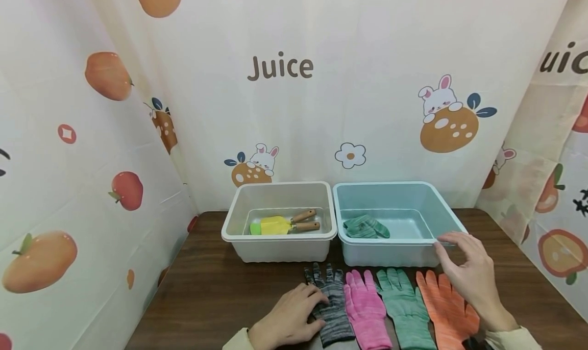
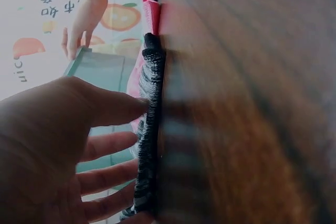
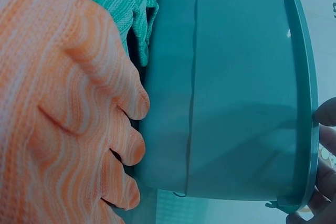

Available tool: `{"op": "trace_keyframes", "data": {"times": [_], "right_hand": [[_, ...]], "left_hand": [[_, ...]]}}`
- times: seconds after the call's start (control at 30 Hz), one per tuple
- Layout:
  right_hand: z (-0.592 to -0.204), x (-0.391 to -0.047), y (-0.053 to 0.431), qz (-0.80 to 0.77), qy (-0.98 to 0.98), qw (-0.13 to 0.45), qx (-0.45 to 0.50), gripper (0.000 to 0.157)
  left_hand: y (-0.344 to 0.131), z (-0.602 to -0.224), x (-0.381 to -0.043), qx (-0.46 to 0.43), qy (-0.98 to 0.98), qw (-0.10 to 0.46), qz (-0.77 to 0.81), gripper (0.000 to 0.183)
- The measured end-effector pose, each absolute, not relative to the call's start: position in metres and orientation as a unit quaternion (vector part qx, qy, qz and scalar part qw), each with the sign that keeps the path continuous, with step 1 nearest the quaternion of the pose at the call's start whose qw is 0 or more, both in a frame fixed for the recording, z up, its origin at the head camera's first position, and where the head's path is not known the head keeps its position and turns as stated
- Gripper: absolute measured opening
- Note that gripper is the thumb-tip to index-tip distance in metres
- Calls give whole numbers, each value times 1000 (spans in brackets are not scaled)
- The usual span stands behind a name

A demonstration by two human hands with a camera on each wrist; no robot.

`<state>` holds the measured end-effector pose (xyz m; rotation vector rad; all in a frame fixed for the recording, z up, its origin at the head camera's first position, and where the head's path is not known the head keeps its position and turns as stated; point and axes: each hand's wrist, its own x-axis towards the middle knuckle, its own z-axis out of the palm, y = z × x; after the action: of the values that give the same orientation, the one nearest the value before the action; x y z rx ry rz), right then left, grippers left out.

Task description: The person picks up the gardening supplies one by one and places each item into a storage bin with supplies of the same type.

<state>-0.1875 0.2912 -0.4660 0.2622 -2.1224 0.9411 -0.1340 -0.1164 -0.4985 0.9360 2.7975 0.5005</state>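
Observation:
In the head view, four knitted gloves lie side by side on the table: a black-and-grey glove (image 1: 336, 304), a pink glove (image 1: 366, 309), a green glove (image 1: 404, 306) and an orange glove (image 1: 445, 306). My left hand (image 1: 294, 314) rests at the left edge of the black-and-grey glove, its fingers loosely extended and touching the knit (image 2: 149, 119). At the front right corner of the light blue bin (image 1: 390, 252), my right hand (image 1: 470, 271) pinches the rim between thumb and fingers. Inside that bin lies a bunched green striped glove (image 1: 366, 227).
Left of the blue bin stands a cream bin (image 1: 280, 248). It holds small tools with wooden handles (image 1: 305, 226) and yellow and green parts. The dark wooden table (image 1: 206, 289) meets printed curtains (image 1: 294, 115) at the back and both sides.

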Motion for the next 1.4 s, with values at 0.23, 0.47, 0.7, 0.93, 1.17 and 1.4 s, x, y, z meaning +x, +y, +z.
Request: {"op": "trace_keyframes", "data": {"times": [0.23,0.47,0.7,0.93,1.17,1.4], "right_hand": [[-465,-186,290,369,-838,390,96,25],[-464,-186,288,372,-838,386,98,23],[-462,-187,287,378,-834,389,103,23],[-464,-187,288,380,-833,390,98,24],[-464,-187,288,380,-834,389,98,23],[-465,-187,288,382,-832,391,100,24]], "left_hand": [[-115,-494,-138,315,935,77,146,38],[-115,-493,-138,306,937,76,149,42],[-116,-491,-137,304,938,81,142,41],[-115,-491,-137,314,934,81,147,34],[-114,-490,-136,321,931,81,150,26],[-113,-489,-135,317,935,71,145,19]]}}
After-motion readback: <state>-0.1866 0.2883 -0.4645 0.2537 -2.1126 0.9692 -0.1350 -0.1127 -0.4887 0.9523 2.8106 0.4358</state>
